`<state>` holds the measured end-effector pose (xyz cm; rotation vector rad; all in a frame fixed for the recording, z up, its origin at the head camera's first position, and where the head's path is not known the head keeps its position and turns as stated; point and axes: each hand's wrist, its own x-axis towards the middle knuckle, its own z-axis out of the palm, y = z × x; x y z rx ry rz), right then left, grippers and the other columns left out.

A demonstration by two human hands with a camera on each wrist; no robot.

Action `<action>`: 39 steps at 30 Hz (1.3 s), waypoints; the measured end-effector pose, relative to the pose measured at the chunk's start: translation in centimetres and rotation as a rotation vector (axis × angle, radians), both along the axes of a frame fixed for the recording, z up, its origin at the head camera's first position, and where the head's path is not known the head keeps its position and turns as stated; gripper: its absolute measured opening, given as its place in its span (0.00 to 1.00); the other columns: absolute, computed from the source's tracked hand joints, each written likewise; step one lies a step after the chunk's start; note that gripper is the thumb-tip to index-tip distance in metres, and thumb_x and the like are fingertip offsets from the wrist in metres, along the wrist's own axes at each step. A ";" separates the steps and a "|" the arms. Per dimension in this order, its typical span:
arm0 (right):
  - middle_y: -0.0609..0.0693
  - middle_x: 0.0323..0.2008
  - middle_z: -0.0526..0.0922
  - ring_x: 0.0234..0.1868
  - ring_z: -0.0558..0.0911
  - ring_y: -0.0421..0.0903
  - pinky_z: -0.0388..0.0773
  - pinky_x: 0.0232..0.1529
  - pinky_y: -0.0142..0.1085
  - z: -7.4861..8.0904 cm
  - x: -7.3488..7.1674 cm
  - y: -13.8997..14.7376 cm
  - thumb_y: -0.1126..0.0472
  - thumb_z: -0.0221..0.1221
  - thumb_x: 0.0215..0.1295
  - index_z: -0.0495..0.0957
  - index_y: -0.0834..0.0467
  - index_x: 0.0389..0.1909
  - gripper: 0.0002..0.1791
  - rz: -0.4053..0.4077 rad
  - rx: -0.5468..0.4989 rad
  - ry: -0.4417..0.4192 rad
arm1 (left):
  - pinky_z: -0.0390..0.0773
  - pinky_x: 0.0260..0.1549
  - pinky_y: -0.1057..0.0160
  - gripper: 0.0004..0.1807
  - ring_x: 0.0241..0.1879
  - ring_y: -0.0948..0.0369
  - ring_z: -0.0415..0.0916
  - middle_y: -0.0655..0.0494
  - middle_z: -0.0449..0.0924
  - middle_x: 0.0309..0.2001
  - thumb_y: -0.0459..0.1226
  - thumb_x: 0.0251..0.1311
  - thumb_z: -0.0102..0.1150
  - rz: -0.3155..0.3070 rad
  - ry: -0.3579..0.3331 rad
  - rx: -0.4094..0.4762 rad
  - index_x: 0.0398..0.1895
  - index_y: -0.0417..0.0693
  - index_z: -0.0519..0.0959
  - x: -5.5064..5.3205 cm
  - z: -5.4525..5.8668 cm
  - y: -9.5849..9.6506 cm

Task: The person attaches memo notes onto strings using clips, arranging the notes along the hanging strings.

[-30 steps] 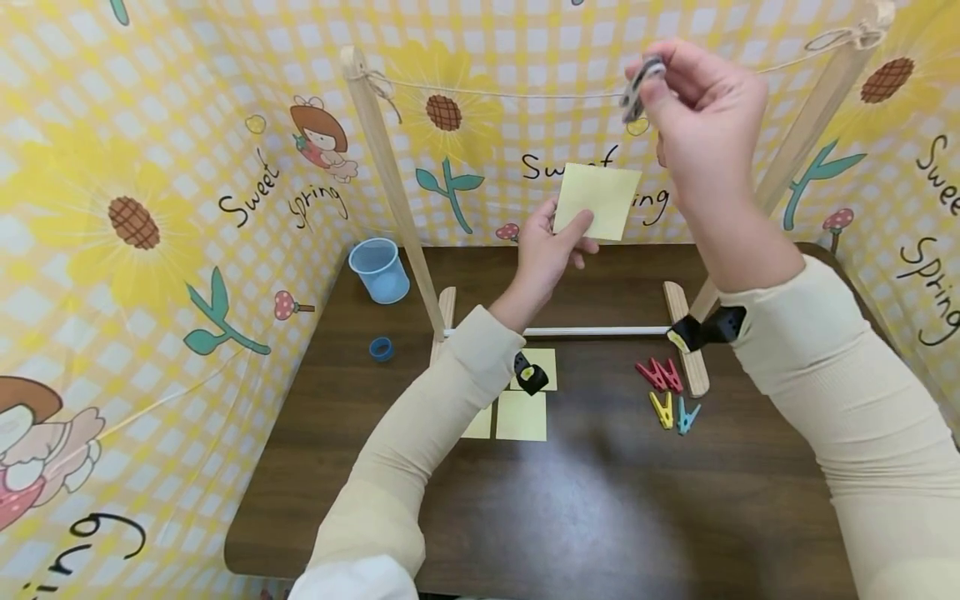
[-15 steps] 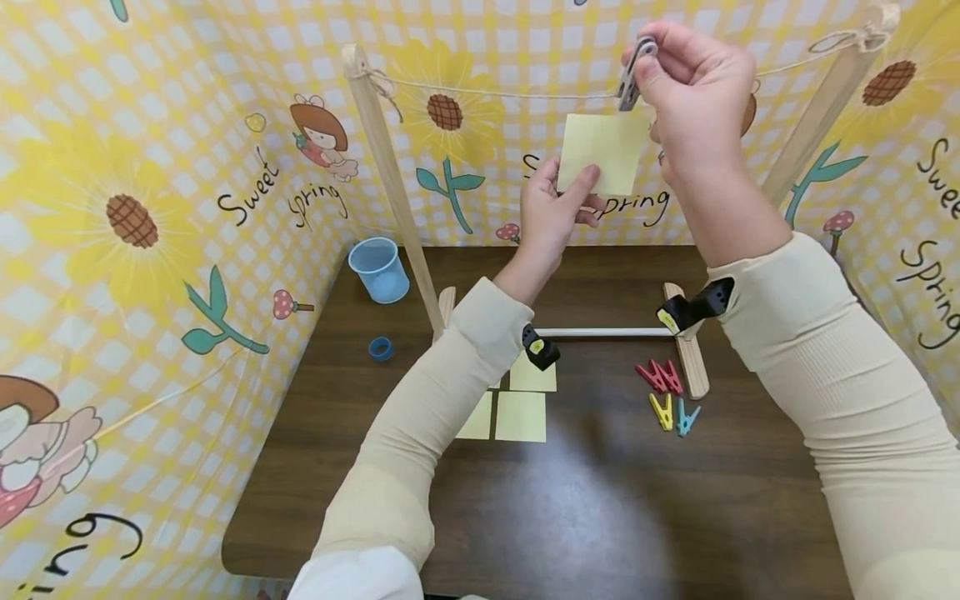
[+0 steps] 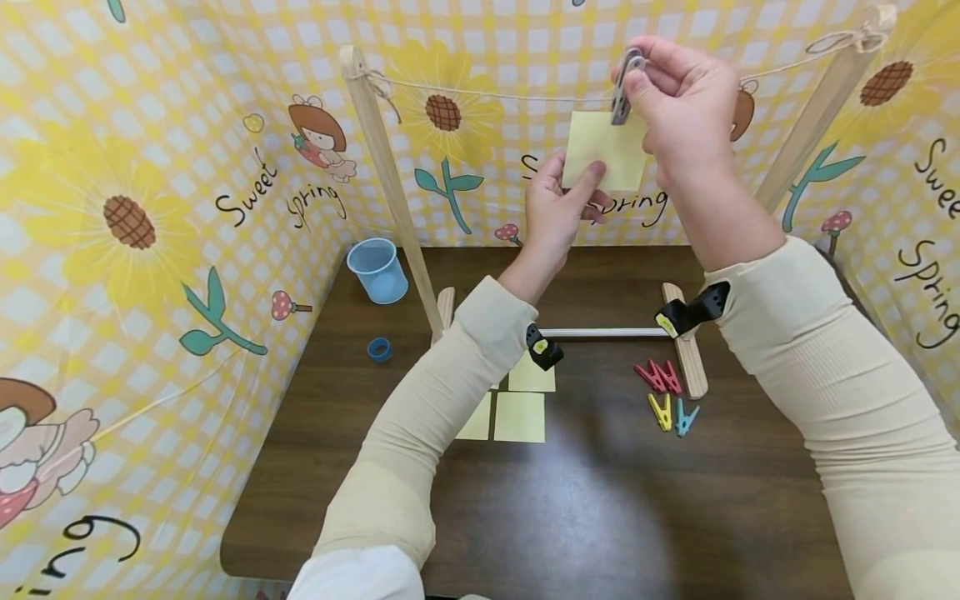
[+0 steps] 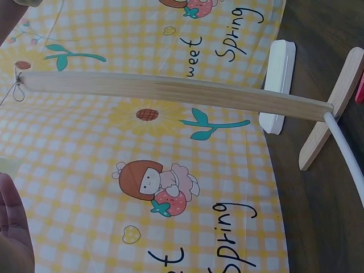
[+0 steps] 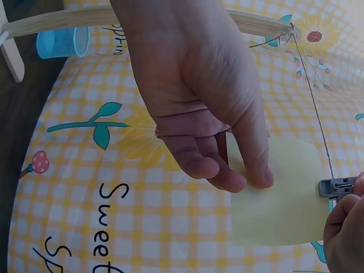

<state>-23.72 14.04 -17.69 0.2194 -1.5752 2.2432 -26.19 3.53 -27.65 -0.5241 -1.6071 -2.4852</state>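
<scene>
My left hand pinches a square yellow sticky note near its lower edge, thumb on the front. In my right hand, a grey clothespin is pinched between thumb and fingers, its tip pointing down over the note's top edge. A thin string runs behind it between two wooden posts. The right wrist view shows the clothespin at the note's edge, right by the string. The left wrist view catches only part of the left hand at its border.
Several sticky notes lie on the brown table, partly under the left sleeve. Red clothespins, a yellow one and a blue one lie at right. A blue cup and blue ring stand left of the wooden post.
My left hand has raised the sticky note up to the string. The clothespin has shifted left and come down over the note's top edge.
</scene>
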 end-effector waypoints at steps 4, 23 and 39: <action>0.53 0.30 0.84 0.09 0.58 0.38 0.47 0.06 0.25 0.0 0.2 0.0 0.72 0.59 0.57 0.81 0.64 0.41 0.11 0.023 0.026 -0.023 | 0.77 0.15 0.61 0.11 0.16 0.60 0.75 0.48 0.78 0.25 0.27 0.60 0.55 0.002 -0.002 0.006 0.44 0.31 0.72 0.0 0.1 0.0; 0.56 0.40 0.81 0.08 0.70 0.44 0.59 0.04 0.26 -0.2 1.0 0.5 0.72 0.57 0.60 0.71 0.59 0.59 0.25 0.144 0.074 -0.060 | 0.79 0.19 0.55 0.13 0.17 0.58 0.76 0.48 0.79 0.27 0.29 0.58 0.58 -0.001 -0.058 -0.009 0.46 0.37 0.72 -0.1 -0.1 -0.3; 0.57 0.60 0.69 0.12 0.72 0.40 0.72 0.18 0.25 -5.2 3.0 2.0 0.75 0.56 0.58 0.67 0.65 0.61 0.27 -0.058 0.172 0.223 | 0.72 0.11 0.67 0.33 0.19 0.60 0.76 0.56 0.78 0.43 0.33 0.53 0.66 -0.045 -0.200 -0.209 0.61 0.55 0.63 0.8 -4.3 -1.5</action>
